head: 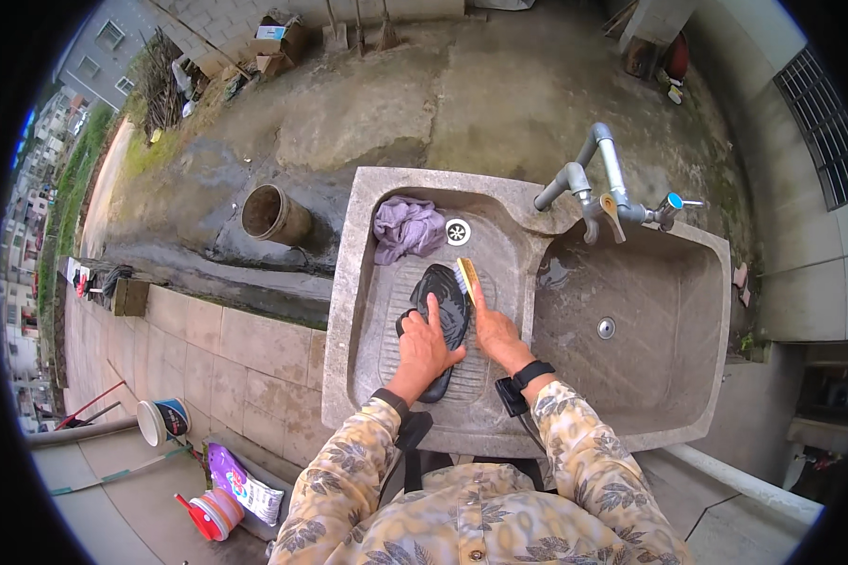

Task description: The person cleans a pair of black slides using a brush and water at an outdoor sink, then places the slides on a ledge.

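Observation:
A wet black slipper (454,311) lies on the ribbed washboard floor of the left basin in a stone double sink (345,282). My left hand (424,352) holds it down, thumb at its right edge and the other fingers spread over its upper and left side. In my right hand (497,333) is a scrub brush (469,274) with a yellow back and pale bristles. The bristles meet or nearly meet the slipper's upper right edge. Beyond the slipper, a bunched purple cloth (408,229) rests beside the drain (457,232).
Grey pipes with taps (608,205) rise behind the sink's divider. The right basin (629,282) has a metal drain. A bucket (275,214) stands on wet concrete to the left. Lower left are a purple detergent bag (244,484), a red-and-white tub (215,514) and a white pail (162,421).

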The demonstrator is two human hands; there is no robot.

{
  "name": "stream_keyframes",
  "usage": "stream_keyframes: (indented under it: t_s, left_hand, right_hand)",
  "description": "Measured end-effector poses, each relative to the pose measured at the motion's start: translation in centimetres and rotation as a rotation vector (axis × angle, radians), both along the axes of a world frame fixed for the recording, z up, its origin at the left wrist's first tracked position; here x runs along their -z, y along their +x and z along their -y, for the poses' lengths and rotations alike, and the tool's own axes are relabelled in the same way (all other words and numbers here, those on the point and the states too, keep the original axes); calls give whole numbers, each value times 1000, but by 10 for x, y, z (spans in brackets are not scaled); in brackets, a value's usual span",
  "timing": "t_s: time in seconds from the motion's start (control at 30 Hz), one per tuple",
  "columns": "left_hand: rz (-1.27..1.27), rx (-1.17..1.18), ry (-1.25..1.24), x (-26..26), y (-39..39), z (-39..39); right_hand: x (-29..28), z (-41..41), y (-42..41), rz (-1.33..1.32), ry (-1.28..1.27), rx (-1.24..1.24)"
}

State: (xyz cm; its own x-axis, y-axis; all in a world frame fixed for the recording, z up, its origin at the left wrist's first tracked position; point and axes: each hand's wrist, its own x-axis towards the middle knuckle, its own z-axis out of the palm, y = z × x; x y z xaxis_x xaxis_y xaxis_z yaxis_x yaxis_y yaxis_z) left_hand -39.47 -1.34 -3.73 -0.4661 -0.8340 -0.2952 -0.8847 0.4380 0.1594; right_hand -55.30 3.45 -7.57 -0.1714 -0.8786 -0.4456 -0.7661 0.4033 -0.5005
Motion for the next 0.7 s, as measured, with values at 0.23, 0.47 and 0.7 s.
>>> stream_keyframes:
  t_s: [0.23, 0.47, 0.7]
  left_hand:
    - [-17, -16, 16, 4, 7, -1]
    - [-28, 5, 20, 5, -1, 0]
    - [-1, -9, -79, 7, 9, -5]
  right_hand:
    - [-32, -77, 24, 95, 131, -72]
    - [4, -10, -4, -40, -130, -26]
    - [-31, -56, 29, -82, -50, -185]
